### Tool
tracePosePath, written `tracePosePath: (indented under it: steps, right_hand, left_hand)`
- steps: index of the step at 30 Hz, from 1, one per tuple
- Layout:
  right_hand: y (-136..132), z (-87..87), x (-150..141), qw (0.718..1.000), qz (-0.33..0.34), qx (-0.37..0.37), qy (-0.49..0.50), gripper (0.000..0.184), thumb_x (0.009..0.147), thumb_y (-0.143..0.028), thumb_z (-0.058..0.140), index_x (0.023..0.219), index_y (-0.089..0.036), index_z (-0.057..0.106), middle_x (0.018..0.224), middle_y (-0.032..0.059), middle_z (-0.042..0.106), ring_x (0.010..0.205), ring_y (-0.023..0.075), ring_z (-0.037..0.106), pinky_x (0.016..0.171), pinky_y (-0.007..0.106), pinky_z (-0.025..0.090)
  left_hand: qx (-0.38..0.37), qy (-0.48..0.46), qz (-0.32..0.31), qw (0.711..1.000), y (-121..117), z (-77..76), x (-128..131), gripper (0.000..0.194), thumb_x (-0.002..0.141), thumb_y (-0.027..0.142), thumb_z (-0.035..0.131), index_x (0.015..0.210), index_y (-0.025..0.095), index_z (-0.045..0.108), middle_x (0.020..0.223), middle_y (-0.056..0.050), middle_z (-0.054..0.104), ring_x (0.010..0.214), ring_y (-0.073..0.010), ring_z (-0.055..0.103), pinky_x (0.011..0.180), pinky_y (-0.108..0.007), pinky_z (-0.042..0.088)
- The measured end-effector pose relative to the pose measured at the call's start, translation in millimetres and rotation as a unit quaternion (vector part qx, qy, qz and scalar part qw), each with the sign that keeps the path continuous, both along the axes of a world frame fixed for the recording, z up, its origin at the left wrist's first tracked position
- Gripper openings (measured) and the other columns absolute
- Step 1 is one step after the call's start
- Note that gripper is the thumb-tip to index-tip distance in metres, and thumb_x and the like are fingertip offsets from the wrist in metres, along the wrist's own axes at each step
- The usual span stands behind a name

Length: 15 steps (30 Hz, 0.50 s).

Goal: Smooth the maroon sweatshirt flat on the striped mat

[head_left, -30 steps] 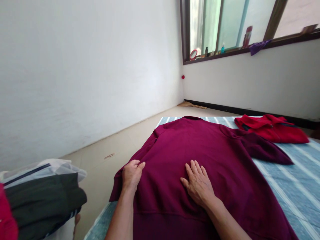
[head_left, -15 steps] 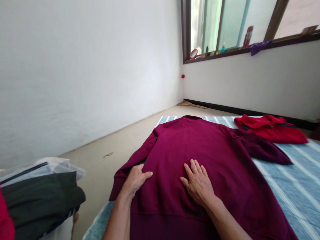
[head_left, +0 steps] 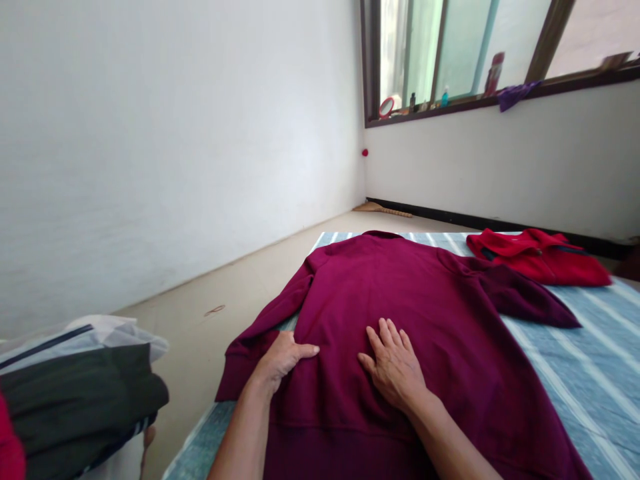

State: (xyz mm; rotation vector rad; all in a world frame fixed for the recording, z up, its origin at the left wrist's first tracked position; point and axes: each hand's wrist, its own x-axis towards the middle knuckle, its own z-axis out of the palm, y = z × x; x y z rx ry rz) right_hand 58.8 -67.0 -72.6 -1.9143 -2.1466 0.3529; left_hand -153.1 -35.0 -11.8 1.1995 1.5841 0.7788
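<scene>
A maroon sweatshirt [head_left: 400, 280] lies spread out on a blue striped sheet [head_left: 605, 340], its collar at the far end and its hem band toward me. At its left side edge, my left hand [head_left: 283, 357] is closed on the cloth, thumb on top and fingers tucked out of sight underneath. My right hand [head_left: 393, 360] rests flat on the middle of the body, fingers stretched out. The left sleeve bends down beside my left wrist, and the right sleeve reaches out to the right.
A folded red garment [head_left: 540, 257] lies at the far right of the sheet. On the left is a pile with dark green clothing [head_left: 85, 393] and white clothing [head_left: 113, 327]. A broom [head_left: 383, 209] lies on the floor by the corner. Bottles and a mirror [head_left: 387, 107] line the windowsill.
My left hand has moved slightly right, drawing the sweatshirt's side edge inward, and a strip of sheet now shows beside the left sleeve. My right hand stays in place on the cloth.
</scene>
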Motion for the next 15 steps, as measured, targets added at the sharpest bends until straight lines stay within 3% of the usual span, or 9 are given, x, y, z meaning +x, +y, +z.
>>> tracePosePath:
  steps: [7,15]
  right_hand:
    - [0.3,1.0,0.0,1.0,-0.004,-0.008,0.006,0.06,0.093,-0.049,0.033,0.143,-0.017,0.037,0.151,0.0154,0.026,0.141,0.0287,0.016,0.112,0.045,0.013]
    - [0.8,-1.3,0.2,1.0,-0.003,0.002,0.014,0.059,0.091,-0.047,0.037,0.142,-0.018,0.039,0.15,0.016,0.027,0.141,0.0289,0.017,0.112,0.045,0.014]
  left_hand:
    - [-0.02,-0.109,0.004,0.994,2.7,-1.6,-2.5,0.039,0.051,0.015,0.075,0.089,0.012,0.068,0.073,-0.007,0.074,0.069,-0.0259,0.069,0.068,-0.037,0.056]
    - [-0.005,-0.057,0.017,0.998,3.3,1.2,-7.3,0.03,0.052,0.017,0.074,0.081,0.011,0.069,0.073,-0.007,0.074,0.062,-0.0233,0.068,0.061,-0.033,0.053]
